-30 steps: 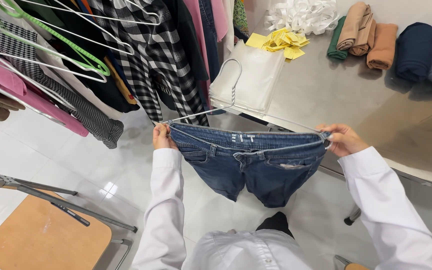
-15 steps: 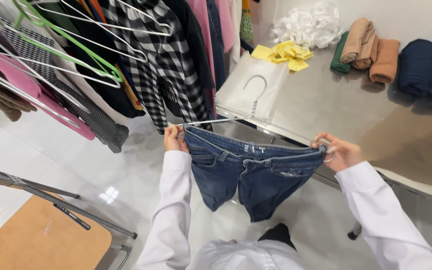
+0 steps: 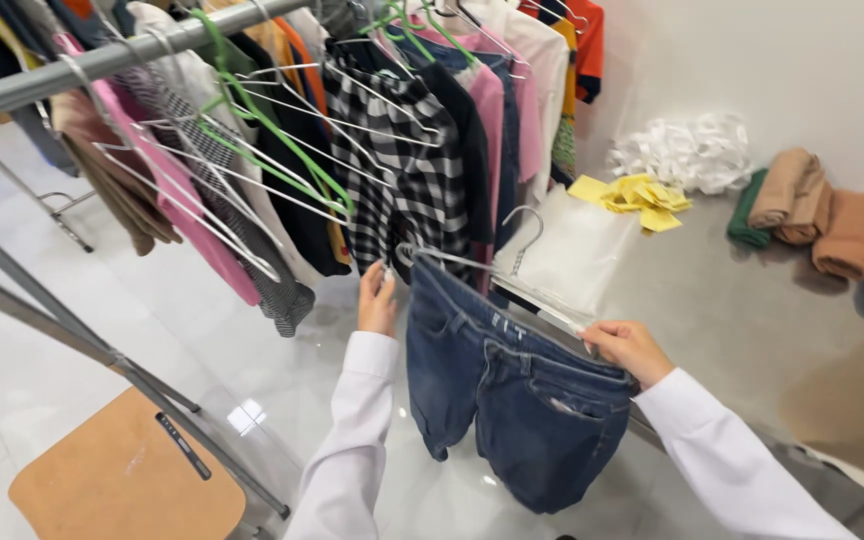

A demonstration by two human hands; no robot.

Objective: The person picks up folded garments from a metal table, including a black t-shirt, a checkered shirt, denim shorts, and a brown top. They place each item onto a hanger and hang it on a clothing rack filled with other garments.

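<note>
I hold up a pair of dark blue denim shorts (image 3: pixel 512 400) clipped to a white wire hanger (image 3: pixel 522 240). My left hand (image 3: pixel 379 300) grips the left end of the waistband and hanger. My right hand (image 3: pixel 627 347) grips the right end. Both arms wear white sleeves. The shorts hang just in front of a metal clothes rail (image 3: pixel 102 62) full of garments, close to a black and white checked shirt (image 3: pixel 407 170).
Empty white and green hangers (image 3: pixel 252 150) hang on the rail among pink, black and brown clothes. A grey table (image 3: pixel 752 300) on the right carries a white bag (image 3: pixel 572 255), yellow cloths (image 3: pixel 637 195), white fabric and folded garments. A wooden stool seat (image 3: pixel 122 480) is at lower left.
I have lifted the shorts up and to the left toward the rail, and my view has tilted up, showing more of the rail.
</note>
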